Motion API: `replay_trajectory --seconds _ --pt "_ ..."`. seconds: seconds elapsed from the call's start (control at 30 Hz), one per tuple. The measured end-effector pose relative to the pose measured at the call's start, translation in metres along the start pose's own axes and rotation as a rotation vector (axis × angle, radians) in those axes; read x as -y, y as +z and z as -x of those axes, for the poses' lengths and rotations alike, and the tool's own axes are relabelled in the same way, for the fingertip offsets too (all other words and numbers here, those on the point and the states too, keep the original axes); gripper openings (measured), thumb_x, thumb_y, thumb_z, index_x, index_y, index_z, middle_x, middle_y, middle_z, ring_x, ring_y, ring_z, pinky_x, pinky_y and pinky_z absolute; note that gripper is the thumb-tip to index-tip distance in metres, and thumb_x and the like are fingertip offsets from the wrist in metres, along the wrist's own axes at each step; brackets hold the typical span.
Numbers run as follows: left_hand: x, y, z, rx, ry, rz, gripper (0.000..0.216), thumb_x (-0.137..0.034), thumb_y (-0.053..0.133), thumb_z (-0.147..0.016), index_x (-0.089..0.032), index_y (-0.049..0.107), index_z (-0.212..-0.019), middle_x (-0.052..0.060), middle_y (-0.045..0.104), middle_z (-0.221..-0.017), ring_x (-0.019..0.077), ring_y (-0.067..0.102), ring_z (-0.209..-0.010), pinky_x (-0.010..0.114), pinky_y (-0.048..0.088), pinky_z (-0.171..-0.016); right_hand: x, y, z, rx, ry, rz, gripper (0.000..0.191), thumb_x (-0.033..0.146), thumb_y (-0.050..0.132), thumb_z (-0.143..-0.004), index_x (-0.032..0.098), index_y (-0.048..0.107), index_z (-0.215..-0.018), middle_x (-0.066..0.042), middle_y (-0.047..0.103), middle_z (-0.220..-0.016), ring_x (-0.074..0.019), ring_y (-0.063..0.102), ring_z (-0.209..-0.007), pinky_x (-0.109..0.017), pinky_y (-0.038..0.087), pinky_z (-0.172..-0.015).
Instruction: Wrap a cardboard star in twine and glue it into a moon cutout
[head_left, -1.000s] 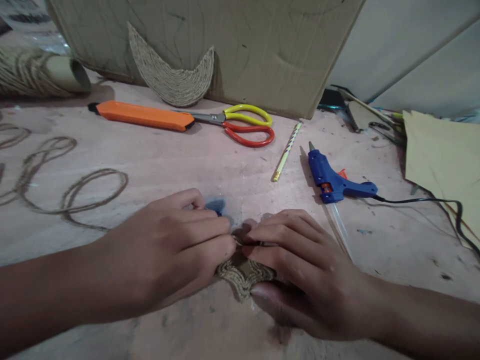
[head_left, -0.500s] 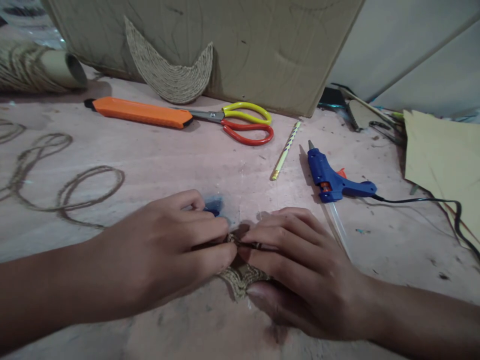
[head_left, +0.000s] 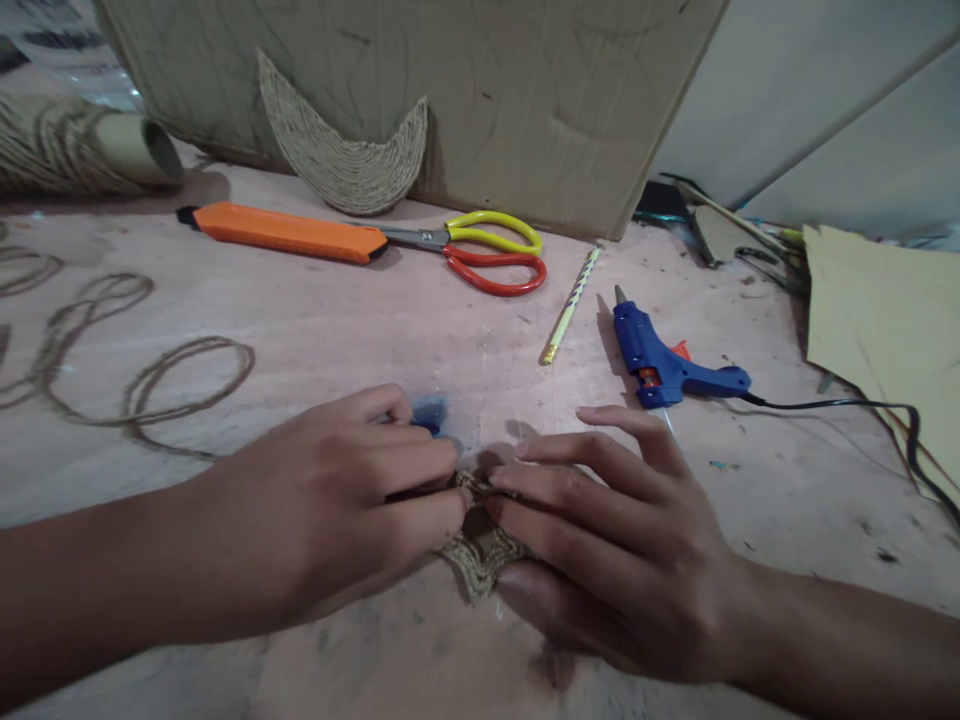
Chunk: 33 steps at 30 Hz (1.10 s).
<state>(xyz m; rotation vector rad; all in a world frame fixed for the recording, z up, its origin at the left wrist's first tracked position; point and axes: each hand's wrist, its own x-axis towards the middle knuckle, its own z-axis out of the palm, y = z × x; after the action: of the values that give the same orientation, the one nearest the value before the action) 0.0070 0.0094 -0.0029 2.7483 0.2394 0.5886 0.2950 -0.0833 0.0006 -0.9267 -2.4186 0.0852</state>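
A small cardboard piece edged with jute twine (head_left: 474,572) lies low in the middle of the head view, its pointed tip toward me. Much of its outline is hidden beneath my fingers. From the left, my left hand (head_left: 330,510) pinches its upper edge between thumb and fingers. My right hand (head_left: 622,530) grips the right side, thumb low and fingertips pressing the twine near the top; the outer fingers are raised and spread. A loose length of jute twine (head_left: 187,400) curls over the table to the left and runs behind my left hand.
A blue glue gun (head_left: 652,350) with a black cord lies right, beside a pencil (head_left: 570,308). Scissors (head_left: 495,250) and an orange cutter (head_left: 289,232) lie farther back. A twine-wrapped crescent (head_left: 352,165) leans on a cardboard box (head_left: 525,110). A twine roll (head_left: 82,150) is left.
My right hand's outer fingers have lifted and spread away from the piece. My left hand keeps nearly the same pinch. The whole view has shifted slightly.
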Motion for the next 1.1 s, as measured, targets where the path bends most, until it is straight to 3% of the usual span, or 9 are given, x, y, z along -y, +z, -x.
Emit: replay_trajectory --seconds 0.17,0.33,0.5,0.67,1.1 --pt "-0.001 -0.004 0.001 0.004 0.015 -0.022 0.053 -0.018 0.034 -0.134 -0.024 0.066 -0.092 -0.004 0.065 -0.082 0.0182 0.049 -0.067 0.046 0.037 -0.076 0.0 0.001 -0.001 0.012 -0.002 0.006 0.017 0.032 0.069 -0.125 0.02 0.078 -0.131 -0.003 0.095 -0.136 -0.0252 0.086 -0.123 -0.053 0.045 -0.127" --pt "0.001 -0.003 0.005 -0.009 0.047 -0.102 0.038 -0.021 0.04 -0.134 -0.024 0.071 -0.111 -0.008 0.065 -0.084 0.0166 0.051 -0.068 0.046 0.038 -0.078 -0.001 0.002 0.0 0.003 0.0 0.007 0.018 0.034 0.069 -0.125 0.02 0.078 -0.131 -0.003 0.095 -0.134 -0.025 0.085 -0.122 -0.052 0.046 -0.128" --pt "0.003 0.001 0.007 0.02 0.055 -0.097 0.042 -0.022 0.034 -0.136 -0.025 0.067 -0.111 -0.006 0.066 -0.084 0.017 0.054 -0.068 0.047 0.037 -0.08 -0.003 0.003 0.003 -0.04 0.0 -0.008 0.02 0.031 0.071 -0.123 0.019 0.078 -0.137 -0.001 0.096 -0.135 -0.0226 0.088 -0.121 -0.05 0.045 -0.136" --pt "0.004 0.001 0.009 0.021 0.05 -0.097 0.04 -0.022 0.039 -0.136 -0.025 0.07 -0.11 -0.006 0.068 -0.086 0.0173 0.054 -0.07 0.047 0.037 -0.081 -0.004 0.003 0.005 -0.044 -0.002 -0.015 0.016 0.031 0.074 -0.121 0.02 0.08 -0.132 -0.001 0.096 -0.136 -0.0219 0.089 -0.124 -0.048 0.041 -0.143" --pt "0.003 0.0 0.009 0.011 0.042 -0.097 0.046 -0.023 0.034 -0.137 -0.024 0.072 -0.111 -0.007 0.069 -0.089 0.0159 0.056 -0.071 0.046 0.04 -0.085 0.0 0.003 0.004 -0.013 -0.004 0.011 0.016 0.031 0.067 -0.125 0.02 0.075 -0.133 -0.005 0.094 -0.134 -0.0246 0.082 -0.129 -0.05 0.043 -0.134"
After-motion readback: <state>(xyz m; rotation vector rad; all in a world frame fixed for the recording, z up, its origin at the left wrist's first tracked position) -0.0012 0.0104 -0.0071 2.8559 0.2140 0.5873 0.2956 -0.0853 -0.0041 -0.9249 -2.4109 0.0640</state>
